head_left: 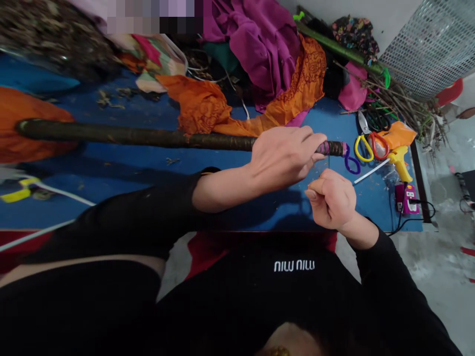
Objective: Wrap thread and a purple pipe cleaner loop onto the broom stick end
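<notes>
A long dark stick point(141, 136) lies across the table, its right end wrapped in purple thread point(326, 147). Around the stick, close to that wrapped end, my left hand point(284, 151) is closed. My right hand point(332, 200) is just below and to the right, its fingers pinched together. A thin strand seems to run between the wrapping and this hand, but it is too fine to be sure. Beside the stick's tip a purple fuzzy wire loop point(352, 162) curls on the blue table point(222, 170).
Scissors point(364, 141) with yellow and red handles and a yellow glue gun point(401, 163) lie at the right, near a purple power adapter point(407, 199). Orange cloth point(208, 106), magenta cloth point(260, 44) and bundled twigs point(411, 101) fill the back. Another orange cloth point(33, 131) is at left.
</notes>
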The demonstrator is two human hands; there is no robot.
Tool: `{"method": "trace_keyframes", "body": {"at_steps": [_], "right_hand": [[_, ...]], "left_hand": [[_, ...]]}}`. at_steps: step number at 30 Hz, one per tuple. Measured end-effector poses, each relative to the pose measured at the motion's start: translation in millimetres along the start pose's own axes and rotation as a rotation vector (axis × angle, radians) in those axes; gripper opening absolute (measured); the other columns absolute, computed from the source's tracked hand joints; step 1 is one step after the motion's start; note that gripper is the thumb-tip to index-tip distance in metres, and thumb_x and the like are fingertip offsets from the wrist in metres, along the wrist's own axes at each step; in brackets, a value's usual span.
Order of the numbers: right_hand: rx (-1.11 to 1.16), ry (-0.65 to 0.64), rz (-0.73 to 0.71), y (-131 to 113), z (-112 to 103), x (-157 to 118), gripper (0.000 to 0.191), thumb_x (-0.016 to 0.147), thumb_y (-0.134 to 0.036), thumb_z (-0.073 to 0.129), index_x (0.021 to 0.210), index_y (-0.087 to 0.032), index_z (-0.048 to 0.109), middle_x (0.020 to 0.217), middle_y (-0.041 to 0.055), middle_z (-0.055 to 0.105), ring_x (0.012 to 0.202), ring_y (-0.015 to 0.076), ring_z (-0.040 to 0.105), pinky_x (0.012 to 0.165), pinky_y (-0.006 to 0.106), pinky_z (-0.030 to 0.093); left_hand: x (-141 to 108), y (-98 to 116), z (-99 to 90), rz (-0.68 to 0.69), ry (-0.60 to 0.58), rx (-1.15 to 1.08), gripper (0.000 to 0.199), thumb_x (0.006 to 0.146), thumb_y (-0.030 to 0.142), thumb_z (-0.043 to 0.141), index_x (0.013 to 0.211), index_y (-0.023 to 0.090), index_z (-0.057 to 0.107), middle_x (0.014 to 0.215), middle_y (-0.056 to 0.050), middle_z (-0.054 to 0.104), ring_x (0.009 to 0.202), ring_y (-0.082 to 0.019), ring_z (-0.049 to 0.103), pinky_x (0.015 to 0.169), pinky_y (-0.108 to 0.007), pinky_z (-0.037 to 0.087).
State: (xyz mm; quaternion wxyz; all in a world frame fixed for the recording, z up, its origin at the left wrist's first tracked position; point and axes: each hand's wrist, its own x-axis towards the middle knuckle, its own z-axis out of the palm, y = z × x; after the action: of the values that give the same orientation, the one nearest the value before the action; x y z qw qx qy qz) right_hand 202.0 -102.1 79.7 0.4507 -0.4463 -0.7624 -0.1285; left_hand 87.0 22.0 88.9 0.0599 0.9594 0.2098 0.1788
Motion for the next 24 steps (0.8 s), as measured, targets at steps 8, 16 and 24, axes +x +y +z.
{"method": "trace_keyframes", "body": {"at_steps": [8, 16, 24], "right_hand": [[-0.098, 0.037, -0.021, 14.9, 15.3, -7.1, 0.023, 0.11, -0.026, 0.045, 0.09, -0.022, 0.055, 0.066, -0.0021, 0.052, 0.061, 0.0136, 0.048, 0.058, 0.028, 0.039], [-0.152, 0.025, -0.046, 27.2, 22.4, -12.3, 0.029, 0.11, -0.026, 0.044, 0.084, -0.022, 0.055, 0.066, -0.0021, 0.052, 0.063, 0.0137, 0.049, 0.062, 0.029, 0.039], [-0.281, -0.167, -0.164, 57.9, 39.0, -35.1, 0.032, 0.106, -0.024, 0.05, 0.08, -0.023, 0.069, 0.072, 0.0011, 0.064, 0.07, 0.0151, 0.057, 0.065, 0.029, 0.044]], "left_hand": [[8.5, -9.0, -26.1, -0.128, -0.078, -0.257, 0.036, 0.096, 0.04, 0.059, 0.127, 0.029, 0.074, 0.104, -0.002, 0.082, 0.09, -0.023, 0.073, 0.072, -0.034, 0.043], [11.2, -18.8, -25.8, -0.082, -0.117, -0.397, 0.031, 0.092, 0.039, 0.059, 0.113, 0.027, 0.078, 0.09, -0.001, 0.08, 0.081, -0.02, 0.07, 0.069, -0.029, 0.042], [9.6, -12.7, -21.0, -0.132, -0.047, -0.399, 0.031, 0.09, 0.051, 0.062, 0.099, 0.028, 0.081, 0.081, 0.0, 0.079, 0.075, -0.019, 0.068, 0.064, -0.029, 0.04]]}}
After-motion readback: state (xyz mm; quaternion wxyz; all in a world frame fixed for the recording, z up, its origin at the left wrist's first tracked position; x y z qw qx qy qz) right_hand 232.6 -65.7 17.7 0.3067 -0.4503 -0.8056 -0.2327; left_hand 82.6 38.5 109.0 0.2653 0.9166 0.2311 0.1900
